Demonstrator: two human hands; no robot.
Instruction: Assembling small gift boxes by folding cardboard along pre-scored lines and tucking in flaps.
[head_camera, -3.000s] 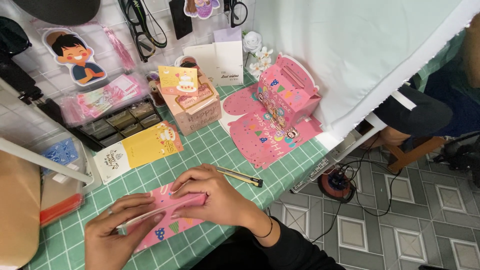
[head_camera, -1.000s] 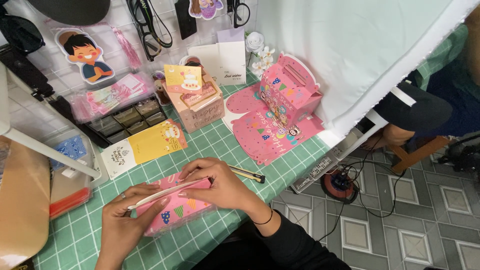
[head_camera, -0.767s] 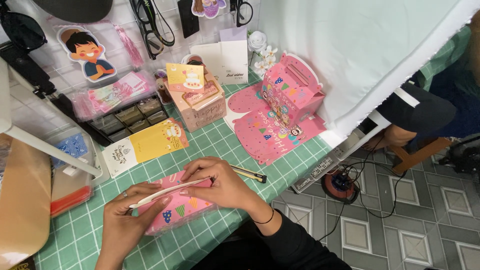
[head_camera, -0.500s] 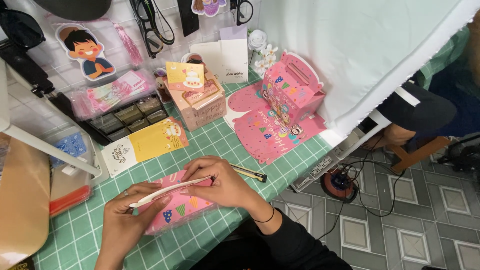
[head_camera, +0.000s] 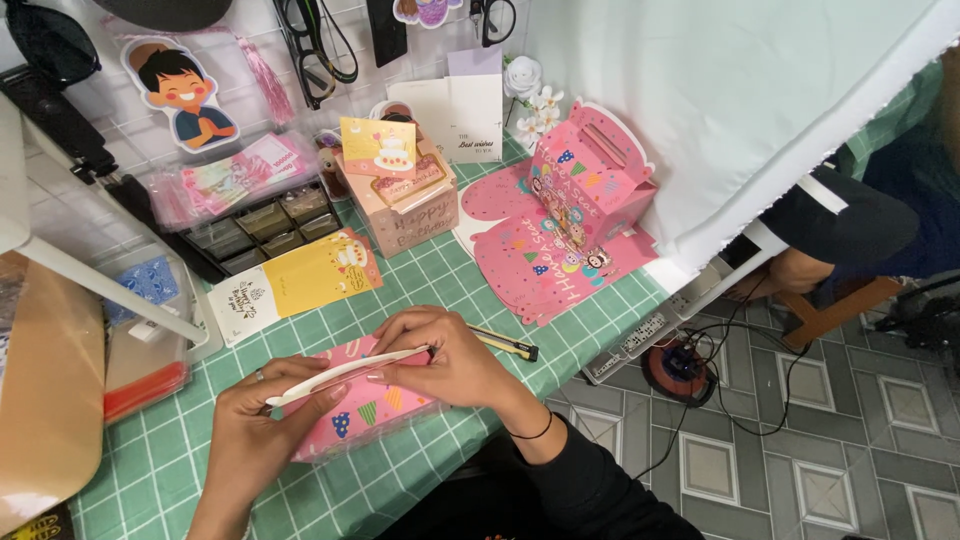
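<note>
Hands meet over a flat pink party box (head_camera: 365, 405) at six o'clock on the green checked table (head_camera: 150, 470). Left hand (head_camera: 265, 420) and right hand (head_camera: 440, 355) each pinch one end of its white edge (head_camera: 345, 365), apparently to crease it. Finished pink boxes (head_camera: 590, 175) wait at one o'clock.

The right hand (head_camera: 450, 355) hides part of the pink box (head_camera: 365, 405); its printed pattern is unreadable.

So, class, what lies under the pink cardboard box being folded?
Green checked tablecloth shows around the pink cardboard box; both hands, left and right, cover its middle, and directly beneath is hidden.
</note>
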